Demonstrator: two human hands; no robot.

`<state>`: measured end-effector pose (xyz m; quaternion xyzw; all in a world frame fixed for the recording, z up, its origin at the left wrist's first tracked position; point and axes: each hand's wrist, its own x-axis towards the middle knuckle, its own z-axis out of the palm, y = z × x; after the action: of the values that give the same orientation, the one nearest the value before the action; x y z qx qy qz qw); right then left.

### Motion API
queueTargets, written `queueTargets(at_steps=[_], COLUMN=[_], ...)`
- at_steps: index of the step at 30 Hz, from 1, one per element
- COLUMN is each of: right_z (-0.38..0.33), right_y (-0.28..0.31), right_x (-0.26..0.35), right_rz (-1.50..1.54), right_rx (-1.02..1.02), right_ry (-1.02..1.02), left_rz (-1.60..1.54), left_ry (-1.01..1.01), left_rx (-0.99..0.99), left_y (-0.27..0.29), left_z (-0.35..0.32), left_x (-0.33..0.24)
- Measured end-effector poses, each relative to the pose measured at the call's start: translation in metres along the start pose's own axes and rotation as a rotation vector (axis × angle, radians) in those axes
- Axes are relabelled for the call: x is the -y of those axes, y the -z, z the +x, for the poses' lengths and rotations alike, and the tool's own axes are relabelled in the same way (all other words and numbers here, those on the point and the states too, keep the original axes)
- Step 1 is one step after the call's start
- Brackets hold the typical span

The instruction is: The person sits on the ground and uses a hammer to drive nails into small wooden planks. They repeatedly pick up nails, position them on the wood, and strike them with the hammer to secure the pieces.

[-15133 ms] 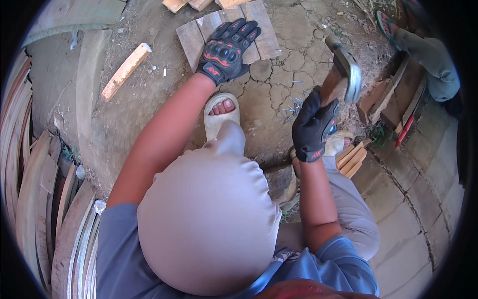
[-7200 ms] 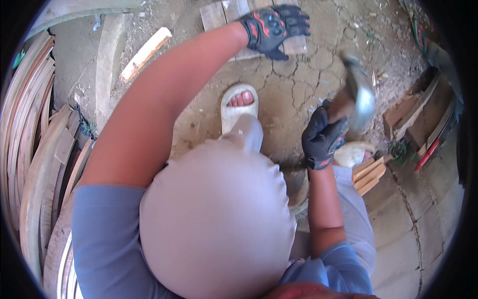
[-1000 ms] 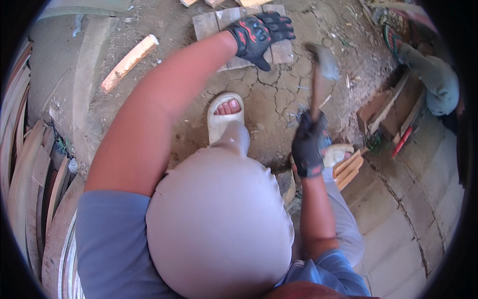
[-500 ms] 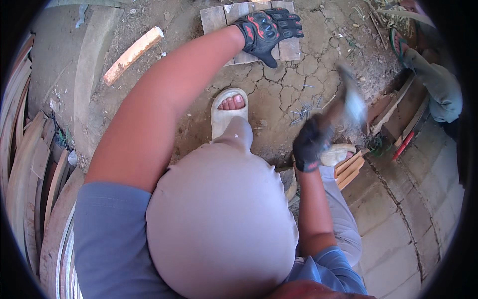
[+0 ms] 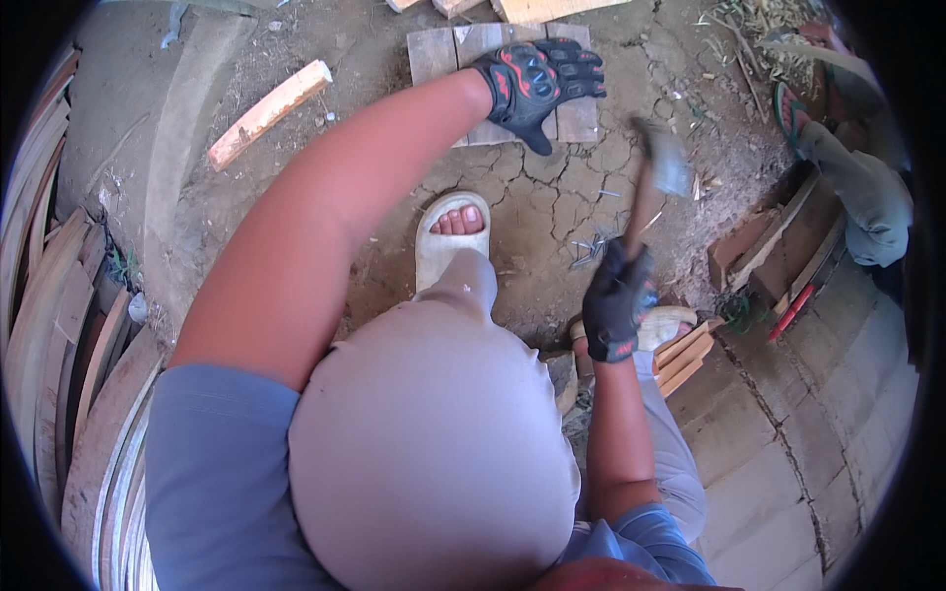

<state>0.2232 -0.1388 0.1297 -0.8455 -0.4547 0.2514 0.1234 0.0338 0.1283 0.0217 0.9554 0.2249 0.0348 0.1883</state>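
Observation:
My left hand (image 5: 537, 84), in a black and red glove, presses flat on a small panel of wooden boards (image 5: 463, 59) lying on cracked dirt at the top of the view. My right hand (image 5: 616, 300), also gloved, grips the handle of a hammer (image 5: 652, 177). The hammer head is blurred and stands raised to the right of the boards, a short way from my left hand. My knee and a white sandal (image 5: 448, 241) sit below the boards.
A loose wooden stick (image 5: 268, 113) lies at the upper left. Curved wooden slats (image 5: 59, 345) are stacked along the left edge. Small nails (image 5: 589, 251) lie on the dirt. Wooden pieces (image 5: 778, 246) and another person's leg (image 5: 857, 187) are at the right.
The hammer has swung from up at the right back toward the boards. My left hand stays on the boards, shifted slightly.

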Motion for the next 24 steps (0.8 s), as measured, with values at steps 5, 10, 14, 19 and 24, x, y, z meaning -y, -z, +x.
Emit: queueTargets(at_steps=[5, 10, 14, 19, 24], right_z=[0.008, -0.003, -0.001, 0.005, 0.008], right_y=[-0.021, -0.003, -0.023, -0.012, -0.026], right_x=[-0.058, -0.001, -0.047, -0.008, -0.019], right_rz=[-0.019, 0.039, -0.08, -0.086, -0.194], right_rx=[0.064, -0.04, -0.047, 0.044, -0.009], right_ry=[0.23, 0.103, 0.291, -0.001, 0.159], left_rz=[0.01, 0.009, 0.028, 0.016, 0.019], left_ry=[-0.034, -0.057, -0.034, -0.051, -0.025], left_rx=[-0.049, -0.06, -0.033, -0.057, -0.054], left_y=[0.001, -0.005, 0.0, 0.0, -0.003], left_z=[0.004, -0.002, 0.002, 0.0, -0.003], left_x=[0.006, 0.005, 0.004, 0.008, 0.003])
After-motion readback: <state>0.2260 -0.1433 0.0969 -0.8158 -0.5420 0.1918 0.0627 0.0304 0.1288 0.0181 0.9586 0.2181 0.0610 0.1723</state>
